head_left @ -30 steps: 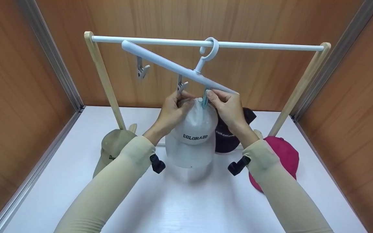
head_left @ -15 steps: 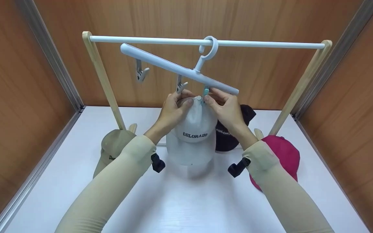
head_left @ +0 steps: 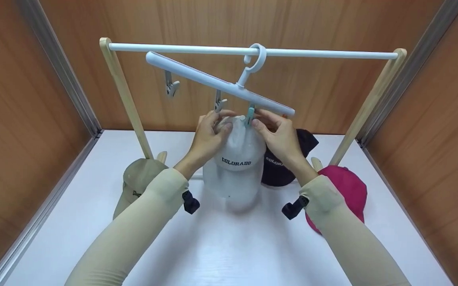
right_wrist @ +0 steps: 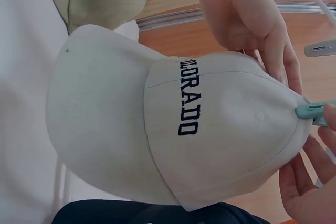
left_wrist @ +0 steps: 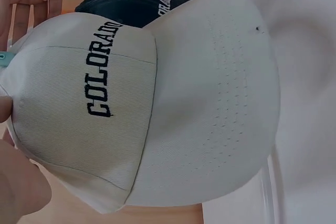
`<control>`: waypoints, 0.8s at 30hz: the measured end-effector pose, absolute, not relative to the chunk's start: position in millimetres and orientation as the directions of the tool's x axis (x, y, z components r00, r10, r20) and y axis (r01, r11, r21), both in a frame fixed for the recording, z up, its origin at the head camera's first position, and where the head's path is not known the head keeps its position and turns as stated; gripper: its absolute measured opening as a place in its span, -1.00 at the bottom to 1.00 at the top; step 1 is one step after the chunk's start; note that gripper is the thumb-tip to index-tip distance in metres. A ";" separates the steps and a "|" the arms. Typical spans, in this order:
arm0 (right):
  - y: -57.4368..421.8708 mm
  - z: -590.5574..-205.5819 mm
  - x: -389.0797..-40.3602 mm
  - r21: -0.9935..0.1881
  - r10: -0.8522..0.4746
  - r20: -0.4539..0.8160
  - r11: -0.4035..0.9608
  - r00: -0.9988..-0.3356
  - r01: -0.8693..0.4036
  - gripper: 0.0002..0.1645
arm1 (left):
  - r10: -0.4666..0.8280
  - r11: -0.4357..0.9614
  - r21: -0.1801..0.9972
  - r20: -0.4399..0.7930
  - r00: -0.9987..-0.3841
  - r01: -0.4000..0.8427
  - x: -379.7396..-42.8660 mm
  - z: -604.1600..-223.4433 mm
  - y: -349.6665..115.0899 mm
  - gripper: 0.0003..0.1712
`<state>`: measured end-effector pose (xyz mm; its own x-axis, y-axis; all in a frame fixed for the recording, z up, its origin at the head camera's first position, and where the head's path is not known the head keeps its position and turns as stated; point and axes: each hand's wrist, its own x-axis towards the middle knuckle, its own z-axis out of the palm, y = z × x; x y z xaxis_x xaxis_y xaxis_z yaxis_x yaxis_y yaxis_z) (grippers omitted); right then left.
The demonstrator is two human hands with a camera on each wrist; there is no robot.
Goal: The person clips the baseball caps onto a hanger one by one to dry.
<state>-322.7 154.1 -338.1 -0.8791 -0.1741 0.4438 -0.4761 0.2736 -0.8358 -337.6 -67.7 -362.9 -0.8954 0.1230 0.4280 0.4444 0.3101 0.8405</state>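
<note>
A white baseball cap (head_left: 237, 145) lettered COLORADO hangs brim down from a teal clip (head_left: 249, 115) under the low right end of a tilted pale hanger (head_left: 217, 82). My left hand (head_left: 206, 137) lies along the cap's left side, thumb in front and fingers loosely extended, touching the fabric. On the other side, my right hand (head_left: 282, 137) is beside the clip, with thumb and fingers apart. In the right wrist view the clip (right_wrist: 311, 110) bites the cap's gathered top edge. The left wrist view shows the right hand's fingers straight behind the cap (left_wrist: 121, 98).
The hanger hooks over a white rail (head_left: 173, 49) on wooden posts. Two grey clips, a left one (head_left: 171, 86) and a middle one (head_left: 218, 103), dangle from it. A khaki cap (head_left: 141, 176), a dark cap (head_left: 278, 171) and a magenta cap (head_left: 346, 188) lie on the white table (head_left: 221, 246).
The right hand's thumb has come down off the teal clip, and its fingers have spread. My left hand has loosened and shifted slightly left. The white cap stays in the clip.
</note>
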 end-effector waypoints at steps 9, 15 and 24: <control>161.0 -343.0 -318.6 -0.823 -0.195 0.440 0.304 -0.877 -0.480 -0.47 | 0.119 0.329 0.832 0.432 -0.894 0.446 -334.0 -368.0 -83.7 -0.58; 165.7 -347.0 -314.5 -0.804 -0.211 0.444 0.336 -0.871 -0.491 -0.49 | 0.139 0.307 0.830 0.444 -0.885 0.465 -334.0 -372.6 -93.4 -0.57; 170.5 -352.4 -304.9 -0.804 -0.211 0.447 0.331 -0.869 -0.494 -0.53 | 0.130 0.318 0.828 0.444 -0.886 0.462 -326.4 -377.5 -110.8 -0.55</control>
